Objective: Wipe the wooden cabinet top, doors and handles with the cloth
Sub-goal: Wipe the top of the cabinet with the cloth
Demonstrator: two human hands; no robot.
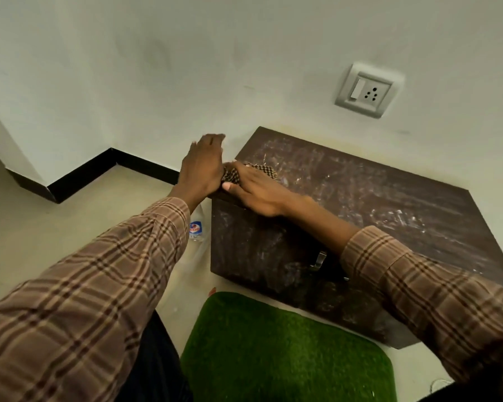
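Observation:
A low dark wooden cabinet (389,198) stands against the wall, its top streaked with pale dust. A brown checked cloth (262,171) lies bunched at the top's near-left corner. My right hand (253,190) presses flat on the cloth, fingers pointing left, thumb at the cabinet's edge. My left hand (204,166) hovers just left of that corner, fingers together and stretched out, touching the cloth's left end; whether it grips the cloth I cannot tell. A metal handle (318,261) shows on the cabinet's front door, partly behind my right forearm.
A plastic water bottle (196,226) stands on the floor by the cabinet's left side, under my left arm. A green grass-like mat (288,349) lies in front of the cabinet. A switch socket (366,91) is on the wall above. Black skirting (99,169) runs along the wall.

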